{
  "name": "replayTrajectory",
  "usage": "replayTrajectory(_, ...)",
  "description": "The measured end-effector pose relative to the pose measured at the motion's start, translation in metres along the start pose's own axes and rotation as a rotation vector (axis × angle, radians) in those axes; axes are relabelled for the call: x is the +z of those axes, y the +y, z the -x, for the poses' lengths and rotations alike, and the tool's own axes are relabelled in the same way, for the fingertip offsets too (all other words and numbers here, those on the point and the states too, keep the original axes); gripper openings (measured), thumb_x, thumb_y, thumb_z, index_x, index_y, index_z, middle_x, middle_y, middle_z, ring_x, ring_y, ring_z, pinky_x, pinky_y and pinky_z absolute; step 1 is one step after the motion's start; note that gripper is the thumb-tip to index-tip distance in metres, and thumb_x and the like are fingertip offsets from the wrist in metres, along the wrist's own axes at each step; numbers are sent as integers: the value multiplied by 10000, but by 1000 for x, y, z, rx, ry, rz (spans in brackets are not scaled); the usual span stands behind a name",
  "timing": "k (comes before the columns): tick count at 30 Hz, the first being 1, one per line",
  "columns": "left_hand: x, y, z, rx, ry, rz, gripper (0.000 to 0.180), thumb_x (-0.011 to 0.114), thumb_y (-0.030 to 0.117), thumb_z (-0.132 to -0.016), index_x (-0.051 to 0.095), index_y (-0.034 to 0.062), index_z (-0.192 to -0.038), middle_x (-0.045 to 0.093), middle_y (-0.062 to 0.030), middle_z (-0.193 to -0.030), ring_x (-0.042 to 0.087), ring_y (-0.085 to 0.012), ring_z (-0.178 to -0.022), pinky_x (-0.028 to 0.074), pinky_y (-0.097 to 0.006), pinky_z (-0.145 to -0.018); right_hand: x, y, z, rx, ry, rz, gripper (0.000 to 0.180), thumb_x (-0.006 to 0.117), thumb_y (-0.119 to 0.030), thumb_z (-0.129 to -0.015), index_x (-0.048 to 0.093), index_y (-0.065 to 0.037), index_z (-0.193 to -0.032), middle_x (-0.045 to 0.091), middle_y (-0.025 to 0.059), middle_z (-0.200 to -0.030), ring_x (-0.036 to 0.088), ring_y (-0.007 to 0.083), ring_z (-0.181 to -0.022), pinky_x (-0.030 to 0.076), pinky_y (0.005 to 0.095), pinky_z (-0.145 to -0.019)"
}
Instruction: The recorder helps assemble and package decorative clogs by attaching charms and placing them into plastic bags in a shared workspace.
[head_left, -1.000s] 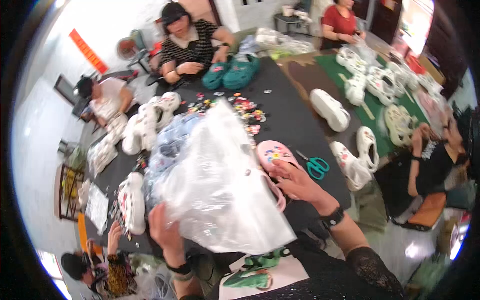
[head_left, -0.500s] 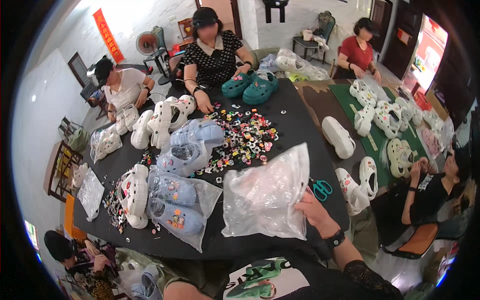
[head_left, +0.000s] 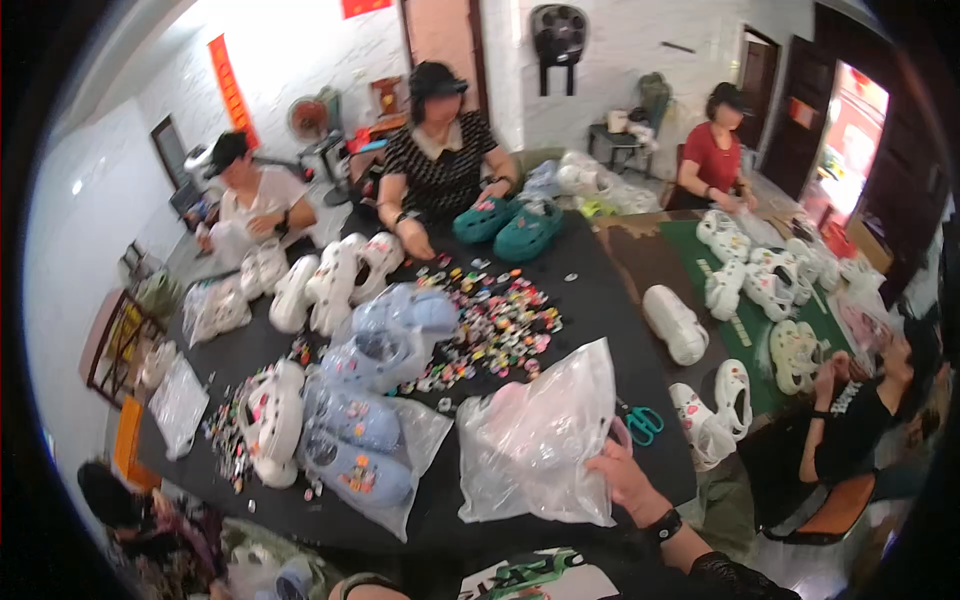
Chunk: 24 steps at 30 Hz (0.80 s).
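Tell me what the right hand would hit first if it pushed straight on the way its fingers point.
The right hand points left, its grip on the clear plastic bag, so it meets that bag at once. Beyond it probably lie the bagged pale blue clogs; depth is unclear.

We saw a bright, evenly lit room; daylight flared at the open doorway [head_left: 838, 130] on the right, heavy fisheye bending and black vignette ringed the edges, slight softness throughout
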<state>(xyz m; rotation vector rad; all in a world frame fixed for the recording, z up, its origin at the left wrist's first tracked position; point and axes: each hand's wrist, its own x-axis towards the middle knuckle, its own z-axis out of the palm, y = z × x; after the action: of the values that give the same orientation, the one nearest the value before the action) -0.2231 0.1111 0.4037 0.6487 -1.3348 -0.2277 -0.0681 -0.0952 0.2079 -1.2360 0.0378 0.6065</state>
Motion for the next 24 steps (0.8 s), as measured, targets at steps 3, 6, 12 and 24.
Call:
replayTrajectory(3, -22, -7, -11, -148, -44, 97, 674, 520, 480, -859, 334, 61, -1353, 562, -123, -746, 534, -266, -650, 390, -415, -710, -2, -7, 4, -52, 16, 126, 430, 576, -20, -679, 594, -24, -1108, 239, 56, -1379, 176, 172, -1311, 280, 304, -1029)
replayTrajectory(6, -25, -31, -38, -179, -81, 189, 542, 446, 477, -892, 478, 21, -1184, 556, -135, -809, 539, -297, -704, 384, -446, -743, -18, -2, 8, -26, 47, 0, 424, 549, -56, -720, 574, -22, -1142, 263, 65, -1376, 192, 181, -1305, 303, 301, -1009)
replayTrajectory(12, -50, -82, -62, -262, -446, 409, 531, 460, 490, -872, 527, -1, -1063, 557, -151, -899, 549, -342, -825, 387, -468, -807, -57, -8, 21, -122, -160, -98, 579, 470, -36, -810, 298, -3, -1362, 438, 37, -1297, 418, 116, -1149, 312, 254, -978)
replayTrajectory(24, -67, -154, -99, -365, -511, 695, 649, 493, 618, -795, 559, -15, -923, 553, -133, -823, 549, -329, -761, 409, -420, -741, -131, -33, 43, -280, -5, -281, 579, 461, 14, -788, 331, -22, -1351, 478, 24, -1252, 456, 99, -1111, 345, 255, -959)
